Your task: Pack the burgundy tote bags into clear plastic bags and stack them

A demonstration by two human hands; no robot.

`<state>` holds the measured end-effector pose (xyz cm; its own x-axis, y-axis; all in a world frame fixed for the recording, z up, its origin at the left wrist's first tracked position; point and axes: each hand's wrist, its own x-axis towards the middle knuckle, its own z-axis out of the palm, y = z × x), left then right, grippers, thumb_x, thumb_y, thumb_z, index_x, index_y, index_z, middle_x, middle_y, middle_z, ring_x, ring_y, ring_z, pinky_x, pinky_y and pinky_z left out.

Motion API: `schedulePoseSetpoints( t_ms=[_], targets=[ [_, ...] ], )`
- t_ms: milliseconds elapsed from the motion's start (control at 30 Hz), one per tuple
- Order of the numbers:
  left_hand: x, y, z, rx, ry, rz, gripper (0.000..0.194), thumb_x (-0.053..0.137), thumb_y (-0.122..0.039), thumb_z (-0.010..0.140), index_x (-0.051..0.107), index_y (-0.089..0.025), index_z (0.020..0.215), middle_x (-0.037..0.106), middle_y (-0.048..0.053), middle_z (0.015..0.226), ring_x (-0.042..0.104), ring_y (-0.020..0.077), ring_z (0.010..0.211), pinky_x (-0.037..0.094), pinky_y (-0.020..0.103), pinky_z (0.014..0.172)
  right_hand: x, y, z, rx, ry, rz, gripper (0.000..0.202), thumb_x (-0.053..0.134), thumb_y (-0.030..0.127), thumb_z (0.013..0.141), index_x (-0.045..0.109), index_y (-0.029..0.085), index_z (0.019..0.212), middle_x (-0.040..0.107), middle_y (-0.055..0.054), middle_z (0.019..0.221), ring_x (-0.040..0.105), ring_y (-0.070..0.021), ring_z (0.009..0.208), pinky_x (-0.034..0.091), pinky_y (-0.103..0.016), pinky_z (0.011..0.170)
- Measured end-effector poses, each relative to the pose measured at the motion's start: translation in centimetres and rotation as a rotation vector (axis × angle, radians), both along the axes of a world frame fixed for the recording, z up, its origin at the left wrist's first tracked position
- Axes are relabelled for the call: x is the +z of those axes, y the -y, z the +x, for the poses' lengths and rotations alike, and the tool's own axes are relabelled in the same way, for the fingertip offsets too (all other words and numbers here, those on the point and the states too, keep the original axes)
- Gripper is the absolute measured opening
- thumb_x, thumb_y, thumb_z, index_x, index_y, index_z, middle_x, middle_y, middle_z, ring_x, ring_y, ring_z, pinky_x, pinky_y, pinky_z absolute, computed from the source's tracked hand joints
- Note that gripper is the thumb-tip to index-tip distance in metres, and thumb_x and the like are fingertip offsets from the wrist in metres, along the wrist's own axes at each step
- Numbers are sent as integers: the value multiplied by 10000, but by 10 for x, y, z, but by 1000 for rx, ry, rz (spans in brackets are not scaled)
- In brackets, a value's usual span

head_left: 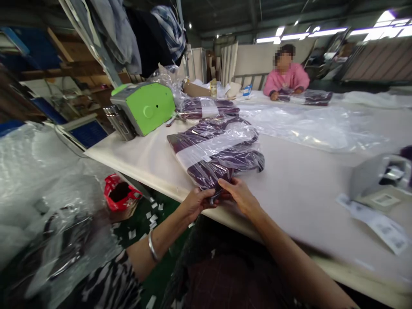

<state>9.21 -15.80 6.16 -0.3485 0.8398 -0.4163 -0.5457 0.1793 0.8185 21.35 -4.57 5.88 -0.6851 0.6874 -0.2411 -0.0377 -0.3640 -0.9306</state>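
A dark purple folded garment in a clear plastic bag point(222, 148), with a white band across it, lies at the table's front edge. My left hand point(197, 204) pinches the bag's near corner between thumb and fingers. Close beside it, my right hand point(240, 194) grips the same near end, thumb on top and fingertips partly hidden beneath. Behind this bag is another bagged dark garment point(209, 108).
On the white table point(309, 189) stand a green machine point(149, 107) and a metal flask point(120, 124) at left, a grey box point(380, 176) and labels point(376, 223) at right. A person in pink point(286, 79) handles a bagged garment across the table. A red bag point(120, 193) sits below left.
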Motion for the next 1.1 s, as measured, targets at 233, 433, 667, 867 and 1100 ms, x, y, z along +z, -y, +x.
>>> schedulePoseSetpoints(
  t_ms=[233, 433, 667, 867, 1100],
  targets=[
    [2, 3, -3, -34, -8, 0, 311, 866, -257, 697, 729, -100, 927, 748, 70, 814, 690, 153, 654, 598, 256, 594, -1, 7, 0, 0, -11, -49, 470, 848, 437, 640, 617, 143, 924, 723, -34, 729, 657, -161, 531, 524, -268, 516],
    [11, 1, -16, -59, 117, -132, 173, 714, -266, 874, 710, -120, 965, 758, 96, 887, 725, 211, 741, 638, 382, 664, 2, -3, 8, 44, -60, -79, 423, 870, 397, 621, 625, 149, 860, 672, 9, 653, 621, -125, 545, 474, -220, 498],
    [16, -10, -15, 11, 144, -168, 169, 689, -268, 881, 704, -112, 944, 738, 76, 791, 687, 180, 679, 630, 399, 727, -7, -1, 11, 104, -203, 29, 563, 847, 230, 601, 641, 175, 1121, 742, -43, 1073, 687, -179, 936, 540, -288, 850],
    [12, -6, -12, -38, 100, -148, 221, 696, -299, 874, 690, -113, 993, 752, 101, 830, 737, 236, 741, 632, 412, 710, -11, 6, 0, -2, -86, 97, 482, 810, 227, 618, 629, 162, 1059, 748, -34, 949, 688, -180, 802, 556, -269, 706],
    [19, -9, -11, -86, -7, -155, 249, 711, -332, 867, 690, -109, 975, 747, 92, 809, 728, 187, 649, 571, 232, 491, -12, 0, 6, 42, -81, 29, 458, 850, 352, 603, 616, 167, 951, 689, 23, 697, 640, -147, 567, 531, -255, 545]
  ],
)
